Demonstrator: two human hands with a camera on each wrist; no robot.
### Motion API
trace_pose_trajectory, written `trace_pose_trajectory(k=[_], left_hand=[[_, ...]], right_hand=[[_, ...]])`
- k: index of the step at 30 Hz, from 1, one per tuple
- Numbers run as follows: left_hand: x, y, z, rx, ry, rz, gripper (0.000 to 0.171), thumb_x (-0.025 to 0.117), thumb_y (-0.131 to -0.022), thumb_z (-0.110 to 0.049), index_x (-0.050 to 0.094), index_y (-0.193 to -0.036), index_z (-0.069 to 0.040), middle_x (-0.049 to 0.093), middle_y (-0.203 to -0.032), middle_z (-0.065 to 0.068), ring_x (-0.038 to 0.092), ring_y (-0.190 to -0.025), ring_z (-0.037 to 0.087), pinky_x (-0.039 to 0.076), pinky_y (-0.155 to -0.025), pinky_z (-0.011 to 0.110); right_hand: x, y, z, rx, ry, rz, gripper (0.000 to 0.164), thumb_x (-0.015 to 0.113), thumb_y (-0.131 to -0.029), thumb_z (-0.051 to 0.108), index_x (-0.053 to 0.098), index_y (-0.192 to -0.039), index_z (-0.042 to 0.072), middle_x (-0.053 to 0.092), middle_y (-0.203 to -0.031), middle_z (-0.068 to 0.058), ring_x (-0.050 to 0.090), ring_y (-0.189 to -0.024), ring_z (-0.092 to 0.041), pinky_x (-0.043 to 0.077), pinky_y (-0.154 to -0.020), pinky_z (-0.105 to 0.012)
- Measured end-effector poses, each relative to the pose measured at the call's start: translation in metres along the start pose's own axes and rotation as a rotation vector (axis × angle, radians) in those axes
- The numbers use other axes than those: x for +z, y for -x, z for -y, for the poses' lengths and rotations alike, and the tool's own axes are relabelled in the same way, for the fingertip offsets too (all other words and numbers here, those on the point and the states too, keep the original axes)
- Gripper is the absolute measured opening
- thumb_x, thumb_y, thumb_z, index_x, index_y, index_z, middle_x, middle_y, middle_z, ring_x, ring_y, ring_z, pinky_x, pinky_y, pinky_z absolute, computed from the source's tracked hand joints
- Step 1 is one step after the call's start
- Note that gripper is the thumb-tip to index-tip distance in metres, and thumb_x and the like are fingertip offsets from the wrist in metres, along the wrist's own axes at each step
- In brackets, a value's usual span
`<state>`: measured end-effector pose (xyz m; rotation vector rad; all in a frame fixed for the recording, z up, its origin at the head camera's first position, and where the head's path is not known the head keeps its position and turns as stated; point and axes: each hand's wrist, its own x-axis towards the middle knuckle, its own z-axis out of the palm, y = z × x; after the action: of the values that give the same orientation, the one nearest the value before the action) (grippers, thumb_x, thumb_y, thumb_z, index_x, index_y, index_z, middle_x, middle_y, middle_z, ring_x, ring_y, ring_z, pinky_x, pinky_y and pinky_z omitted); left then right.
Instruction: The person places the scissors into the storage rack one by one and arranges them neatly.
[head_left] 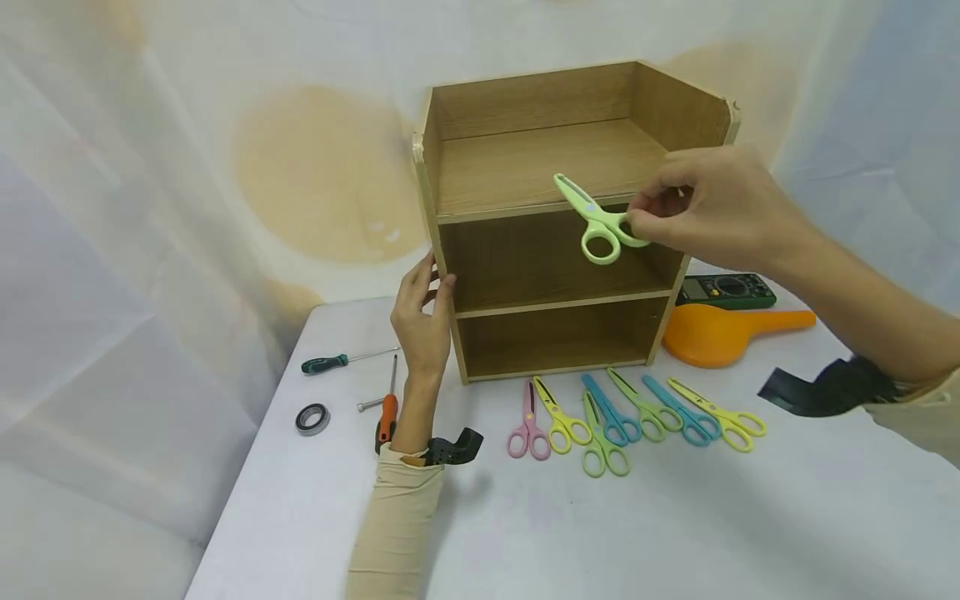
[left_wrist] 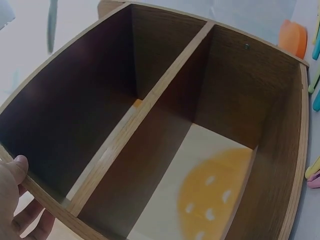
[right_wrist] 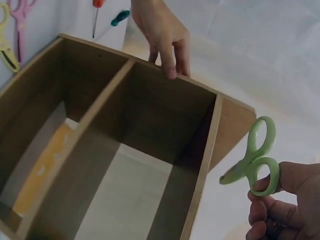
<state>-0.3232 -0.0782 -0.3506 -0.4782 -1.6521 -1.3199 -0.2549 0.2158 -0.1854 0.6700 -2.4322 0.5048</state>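
Light green scissors (head_left: pixel 592 218) hang in the air in front of the wooden shelf (head_left: pixel 558 309), near the level of its top board. My right hand (head_left: pixel 720 204) pinches them by one handle loop, blades pointing up and left in the head view. The same scissors (right_wrist: pixel 255 160) show large in the right wrist view. My left hand (head_left: pixel 422 321) grips the shelf's left side panel, thumb at the front edge and fingers behind. In the left wrist view that hand (left_wrist: pixel 17 200) is partly cut off at the edge.
Several coloured scissors (head_left: pixel 592 458) lie in a row before the shelf. An orange scoop-like thing (head_left: pixel 705 336) and a multimeter (head_left: pixel 726 289) lie to its right. On the left are a green screwdriver (head_left: pixel 324 364), an orange screwdriver (head_left: pixel 387 417), a bolt (head_left: pixel 369 405) and a bearing (head_left: pixel 312 419).
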Motion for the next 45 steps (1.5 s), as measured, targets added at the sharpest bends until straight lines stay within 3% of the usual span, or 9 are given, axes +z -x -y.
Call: trace_pose_trajectory(k=[7, 15, 19, 22, 26, 31, 35, 38, 45], left_hand=[[0.005, 0.000, 0.004, -0.006, 0.026, -0.005, 0.040, 0.070, -0.090, 0.006, 0.062, -0.128, 0.011, 0.064, -0.121, 0.022, 0.065, -0.106, 0.033, 0.059, -0.082, 0.041], [0.009, 0.001, 0.000, -0.024, 0.041, -0.007, 0.040, 0.070, -0.091, 0.004, 0.062, -0.129, 0.010, 0.064, -0.120, 0.022, 0.066, -0.105, 0.031, 0.058, -0.080, 0.045], [0.013, 0.004, 0.004, -0.032, 0.032, -0.017, 0.040, 0.070, -0.092, 0.001, 0.062, -0.130, 0.007, 0.065, -0.122, 0.019, 0.066, -0.107, 0.029, 0.058, -0.080, 0.040], [0.016, 0.007, 0.004, -0.024, 0.033, -0.024, 0.040, 0.070, -0.092, 0.000, 0.062, -0.131, 0.006, 0.065, -0.121, 0.018, 0.065, -0.107, 0.029, 0.058, -0.080, 0.040], [0.020, 0.008, -0.004, -0.017, 0.048, -0.022, 0.040, 0.070, -0.091, 0.004, 0.062, -0.130, 0.008, 0.065, -0.120, 0.020, 0.066, -0.107, 0.030, 0.058, -0.081, 0.039], [0.024, 0.007, -0.008, -0.021, 0.055, -0.016, 0.040, 0.070, -0.091, 0.004, 0.062, -0.129, 0.010, 0.064, -0.120, 0.020, 0.066, -0.108, 0.030, 0.058, -0.082, 0.035], [0.025, 0.006, -0.010, -0.018, 0.049, -0.009, 0.040, 0.069, -0.091, 0.004, 0.061, -0.130, 0.010, 0.064, -0.121, 0.021, 0.066, -0.108, 0.032, 0.058, -0.082, 0.037], [0.025, 0.007, -0.012, -0.017, 0.040, -0.005, 0.040, 0.070, -0.091, 0.003, 0.062, -0.130, 0.010, 0.064, -0.120, 0.022, 0.066, -0.107, 0.032, 0.058, -0.081, 0.038], [0.022, 0.006, -0.010, -0.029, 0.049, -0.014, 0.039, 0.069, -0.091, 0.006, 0.062, -0.128, 0.011, 0.064, -0.120, 0.021, 0.065, -0.107, 0.032, 0.058, -0.082, 0.036]], right_hand=[[0.020, -0.052, 0.007, 0.097, -0.060, 0.054, 0.016, 0.069, -0.088, 0.015, 0.078, -0.089, 0.002, 0.071, -0.082, -0.010, 0.055, -0.074, -0.018, 0.041, -0.062, -0.022], [0.057, -0.098, 0.019, 0.205, -0.158, 0.107, 0.020, 0.062, -0.083, 0.010, 0.081, -0.086, 0.003, 0.070, -0.067, -0.005, 0.046, -0.048, -0.010, 0.036, -0.045, -0.021], [0.075, -0.113, 0.025, 0.267, -0.193, 0.134, 0.020, 0.063, -0.085, 0.013, 0.081, -0.085, 0.003, 0.072, -0.066, -0.006, 0.057, -0.047, -0.012, 0.036, -0.042, -0.019], [0.084, -0.119, 0.029, 0.308, -0.184, 0.149, 0.021, 0.066, -0.087, 0.018, 0.080, -0.078, 0.005, 0.070, -0.062, -0.005, 0.056, -0.046, -0.011, 0.034, -0.041, -0.020], [0.091, -0.120, 0.029, 0.325, -0.148, 0.149, 0.025, 0.068, -0.088, 0.020, 0.075, -0.069, 0.005, 0.059, -0.053, 0.000, 0.041, -0.045, -0.007, 0.030, -0.042, -0.021], [0.092, -0.118, 0.032, 0.294, -0.127, 0.147, 0.021, 0.065, -0.089, 0.019, 0.079, -0.083, 0.005, 0.067, -0.070, -0.004, 0.049, -0.058, -0.013, 0.039, -0.052, -0.025], [0.086, -0.114, 0.034, 0.243, -0.139, 0.135, 0.025, 0.059, -0.093, 0.017, 0.079, -0.098, 0.003, 0.074, -0.091, -0.008, 0.061, -0.076, -0.018, 0.050, -0.069, -0.030], [0.079, -0.105, 0.033, 0.151, -0.148, 0.079, 0.025, 0.056, -0.094, 0.013, 0.078, -0.099, 0.001, 0.073, -0.095, -0.011, 0.064, -0.085, -0.022, 0.051, -0.078, -0.033], [0.053, -0.064, 0.025, -0.117, -0.103, -0.024, 0.015, 0.062, -0.095, 0.009, 0.075, -0.094, 0.001, 0.067, -0.088, -0.010, 0.059, -0.082, -0.021, 0.047, -0.075, -0.032]])
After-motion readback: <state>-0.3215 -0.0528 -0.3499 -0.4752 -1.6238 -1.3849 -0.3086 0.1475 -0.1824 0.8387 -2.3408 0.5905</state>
